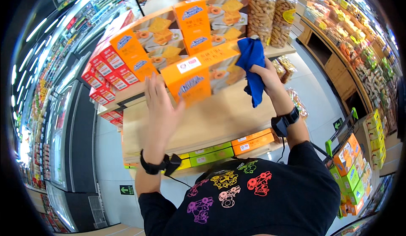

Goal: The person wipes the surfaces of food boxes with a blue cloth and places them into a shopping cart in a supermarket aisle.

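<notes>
Fingers spread, my left hand (161, 104) is at the left end of an orange biscuit carton (187, 65). Motion blur hides whether it touches the carton. My right hand (268, 77) grips a blue cloth (252, 55), which covers the carton's right end and hangs down beside it. The carton is at a slant over the front of a wooden display shelf (203, 121); whether it rests on the wood is unclear. Behind it stand stacked orange cartons (192, 23) of the same kind, with more (128, 47) to their left.
Red boxes (108, 58) are stacked at the left of the shelf. Clear jars of peanuts (261, 12) stand at the back right. Green cartons (211, 155) lie lower, near my body. A cart (344, 131) is at the right with cartons (352, 172). A dark refrigerated cabinet (76, 134) stands left.
</notes>
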A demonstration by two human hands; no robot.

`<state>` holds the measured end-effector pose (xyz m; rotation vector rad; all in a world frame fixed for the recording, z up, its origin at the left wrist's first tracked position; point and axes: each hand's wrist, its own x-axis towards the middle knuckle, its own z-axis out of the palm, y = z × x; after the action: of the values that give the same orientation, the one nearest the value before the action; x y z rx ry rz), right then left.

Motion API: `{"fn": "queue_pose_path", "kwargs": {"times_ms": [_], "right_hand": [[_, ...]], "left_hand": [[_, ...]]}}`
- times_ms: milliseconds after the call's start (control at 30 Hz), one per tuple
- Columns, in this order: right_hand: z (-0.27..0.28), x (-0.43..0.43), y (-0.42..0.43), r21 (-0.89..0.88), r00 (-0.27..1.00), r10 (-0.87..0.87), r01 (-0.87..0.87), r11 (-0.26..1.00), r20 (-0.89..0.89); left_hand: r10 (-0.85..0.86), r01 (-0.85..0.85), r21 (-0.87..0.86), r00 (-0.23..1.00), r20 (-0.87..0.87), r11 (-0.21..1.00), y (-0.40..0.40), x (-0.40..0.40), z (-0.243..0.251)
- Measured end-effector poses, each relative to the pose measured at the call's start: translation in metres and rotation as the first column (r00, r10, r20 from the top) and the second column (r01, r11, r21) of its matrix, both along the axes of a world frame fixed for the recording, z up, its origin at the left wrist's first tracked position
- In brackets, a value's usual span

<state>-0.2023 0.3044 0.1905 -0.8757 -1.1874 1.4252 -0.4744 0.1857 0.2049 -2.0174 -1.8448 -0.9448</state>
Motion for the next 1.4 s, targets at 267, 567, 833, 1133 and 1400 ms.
{"fn": "queue_pose_path", "kwargs": {"times_ms": [267, 567, 833, 1133, 1400], "right_hand": [[-0.069, 0.059, -0.041, 0.022, 0.977, -0.207, 0.207, 0.978, 0.043], [-0.109, 0.091, -0.044, -0.028, 0.953, -0.283, 0.288, 0.957, 0.106], [-0.085, 0.096, -0.061, -0.120, 0.929, -0.366, 0.369, 0.922, 0.052], [-0.042, 0.064, -0.098, 0.088, 0.958, 0.022, 0.004, 0.996, -0.285], [-0.068, 0.064, -0.087, 0.242, 0.988, -0.029, 0.067, 0.968, -0.154]], "left_hand": [[0.056, -0.054, -0.178, 0.998, 0.004, 0.983, -0.018, 0.081, -0.066], [0.033, -0.030, -0.230, 0.999, 0.008, 0.973, -0.014, 0.105, -0.090], [0.109, -0.134, -0.281, 0.988, -0.105, 0.950, -0.020, 0.098, -0.070], [-0.546, 0.623, -0.141, 0.756, 0.362, 0.770, -0.017, 0.139, -0.032], [-0.485, 0.669, -0.111, 0.632, 0.604, 0.734, -0.006, 0.139, -0.049]]}}
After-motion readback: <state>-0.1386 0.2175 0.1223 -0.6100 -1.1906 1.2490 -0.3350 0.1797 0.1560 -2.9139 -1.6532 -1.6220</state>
